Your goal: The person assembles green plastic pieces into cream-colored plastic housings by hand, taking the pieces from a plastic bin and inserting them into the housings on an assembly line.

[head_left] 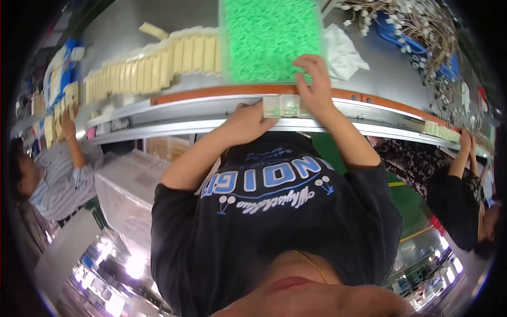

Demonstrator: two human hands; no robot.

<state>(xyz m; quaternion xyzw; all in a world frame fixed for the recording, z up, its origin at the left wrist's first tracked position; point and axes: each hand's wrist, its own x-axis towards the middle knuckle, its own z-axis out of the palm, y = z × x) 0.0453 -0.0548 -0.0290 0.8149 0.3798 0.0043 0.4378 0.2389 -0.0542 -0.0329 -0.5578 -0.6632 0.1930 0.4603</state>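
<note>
A short row of whitish square plastic housings (pixel 290 104) stands in the metal channel in front of me, with small green bits showing inside. My left hand (pixel 245 124) is closed against the left end of this row, its fingertips partly hidden. Above the near right corner of a clear tray (pixel 224 58) is my right hand (pixel 315 79), fingers curved and thumb apart from them. Small bright green plastic pieces (pixel 272 39) fill that tray. Nothing shows between the right fingers. The right wrist passes beside the right end of the row.
Cream-coloured blocks (pixel 153 66) stand in a long row at the left. A crumpled white bag (pixel 342 53) lies right of the tray. Farther right are bundled wires (pixel 422 31). Co-workers' hands (pixel 68 124) work at both sides. An orange strip (pixel 237 91) edges the channel.
</note>
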